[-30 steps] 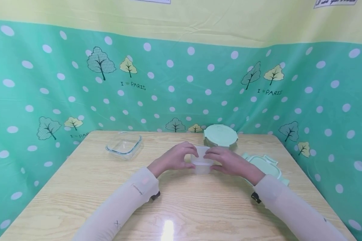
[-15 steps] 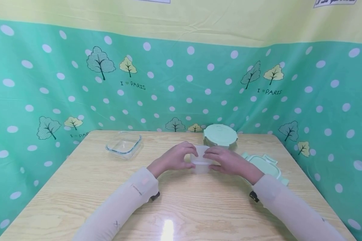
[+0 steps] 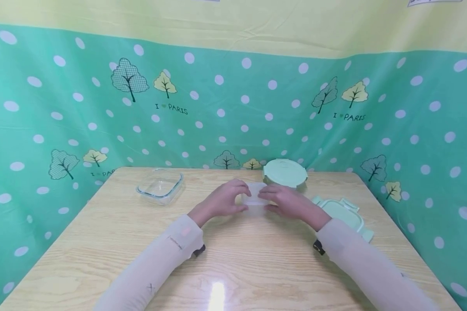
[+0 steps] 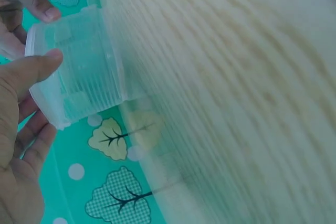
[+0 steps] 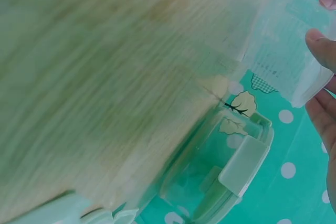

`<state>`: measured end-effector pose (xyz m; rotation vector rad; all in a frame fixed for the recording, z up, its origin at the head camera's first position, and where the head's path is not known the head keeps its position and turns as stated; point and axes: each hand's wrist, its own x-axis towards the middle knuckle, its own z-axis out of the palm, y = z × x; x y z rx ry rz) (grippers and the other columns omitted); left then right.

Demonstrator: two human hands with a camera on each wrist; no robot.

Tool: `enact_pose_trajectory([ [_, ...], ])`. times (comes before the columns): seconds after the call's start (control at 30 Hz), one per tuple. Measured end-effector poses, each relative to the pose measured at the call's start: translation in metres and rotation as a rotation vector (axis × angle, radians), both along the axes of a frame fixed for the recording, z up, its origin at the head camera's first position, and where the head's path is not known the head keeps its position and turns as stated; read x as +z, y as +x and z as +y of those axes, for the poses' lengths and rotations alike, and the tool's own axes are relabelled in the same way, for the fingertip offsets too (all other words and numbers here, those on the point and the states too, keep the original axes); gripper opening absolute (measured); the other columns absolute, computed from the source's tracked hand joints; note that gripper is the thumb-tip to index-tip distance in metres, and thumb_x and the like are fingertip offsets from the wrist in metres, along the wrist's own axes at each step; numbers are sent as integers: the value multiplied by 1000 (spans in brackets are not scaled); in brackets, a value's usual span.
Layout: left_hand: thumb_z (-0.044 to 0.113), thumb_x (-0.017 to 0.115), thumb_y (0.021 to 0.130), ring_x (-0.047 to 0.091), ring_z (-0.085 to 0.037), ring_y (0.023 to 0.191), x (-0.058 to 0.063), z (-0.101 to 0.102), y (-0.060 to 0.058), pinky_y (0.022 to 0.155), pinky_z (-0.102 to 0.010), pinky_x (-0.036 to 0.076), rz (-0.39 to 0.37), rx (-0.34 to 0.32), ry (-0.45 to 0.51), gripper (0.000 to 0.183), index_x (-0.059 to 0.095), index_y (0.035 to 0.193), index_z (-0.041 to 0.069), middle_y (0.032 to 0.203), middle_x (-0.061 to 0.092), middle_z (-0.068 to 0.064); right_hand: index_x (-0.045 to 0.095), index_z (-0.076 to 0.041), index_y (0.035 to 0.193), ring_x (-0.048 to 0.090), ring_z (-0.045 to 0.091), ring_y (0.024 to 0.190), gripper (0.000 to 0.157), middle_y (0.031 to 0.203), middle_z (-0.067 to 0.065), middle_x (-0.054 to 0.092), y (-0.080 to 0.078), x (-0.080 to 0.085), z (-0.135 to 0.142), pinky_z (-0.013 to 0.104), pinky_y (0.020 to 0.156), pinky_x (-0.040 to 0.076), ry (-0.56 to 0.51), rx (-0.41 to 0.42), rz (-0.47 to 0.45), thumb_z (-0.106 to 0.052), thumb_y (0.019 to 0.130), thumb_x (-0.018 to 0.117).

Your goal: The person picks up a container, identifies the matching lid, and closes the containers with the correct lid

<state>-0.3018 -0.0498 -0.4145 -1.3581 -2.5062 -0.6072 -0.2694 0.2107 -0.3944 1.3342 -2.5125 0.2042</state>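
A small translucent plastic container (image 3: 255,211) with a whitish lid (image 3: 255,194) stands upright on the table between both hands. On its left side my left hand (image 3: 226,199) grips the lid edge, thumb at the front and fingers over the top and far side. My right hand (image 3: 289,201) holds the opposite side in the same way. Ribbed clear walls of the container (image 4: 86,66) show in the left wrist view, with the left thumb (image 4: 39,69) against the near side. In the right wrist view only part of the right hand (image 5: 325,87) shows beside it.
A lidless square glass container (image 3: 160,188) stands at the back left. Behind my right hand is a round glass container with a green lid (image 3: 285,172). A green clip lid (image 3: 342,214) lies near the right forearm. Polka-dot curtains border the wooden table (image 3: 233,268).
Both hands and the plastic container have shifted slightly farther back and to the left. The grip on it looks the same, and the other containers stay put.
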Motion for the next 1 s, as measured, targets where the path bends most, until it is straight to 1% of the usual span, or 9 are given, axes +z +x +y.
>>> enact_pose_trajectory([
  [0.17, 16, 84, 85, 61, -20, 115, -2, 1, -5, 103, -33, 52, 34, 20, 12, 26, 74, 108, 10, 115, 69, -3, 72, -2, 123, 66, 30, 119, 40, 126, 14, 70, -10, -1, -3, 41, 101, 55, -7, -16, 5, -14, 86, 83],
  [0.37, 16, 85, 84, 62, -22, 115, -4, 1, -13, 103, -35, 52, 34, 82, 28, 26, 74, 108, 11, 116, 70, -3, 72, -3, 125, 65, 30, 121, 39, 128, 14, 69, -24, -5, -9, 40, 102, 55, -9, -65, -14, -13, 88, 82],
  [0.57, 16, 83, 86, 63, -24, 115, -2, 2, -22, 104, -36, 52, 37, 140, -7, 27, 74, 110, 10, 116, 70, -5, 71, -3, 126, 65, 30, 122, 39, 129, 15, 69, -34, -4, -17, 41, 103, 54, -5, -123, -37, -10, 89, 81],
  [0.77, 13, 83, 86, 65, -25, 113, -3, 3, -31, 103, -38, 53, 27, 161, 10, 26, 74, 110, 8, 114, 71, -6, 70, -2, 126, 64, 29, 122, 39, 130, 14, 69, -43, -4, -23, 40, 104, 54, 0, -169, -60, -8, 89, 80],
  [0.9, 13, 83, 85, 64, -27, 115, -5, 4, -39, 105, -38, 52, 23, 181, 18, 27, 74, 110, 7, 115, 71, -7, 69, -1, 127, 64, 30, 122, 38, 130, 15, 68, -47, -5, -25, 41, 105, 53, -2, -189, -62, -9, 91, 78],
  [1.0, 12, 83, 86, 63, -29, 117, -5, 6, -44, 106, -40, 51, 36, 189, 21, 27, 74, 110, 6, 116, 71, -9, 69, -1, 128, 64, 30, 123, 38, 130, 15, 68, -50, -6, -26, 41, 106, 52, -8, -216, -61, -9, 91, 78],
])
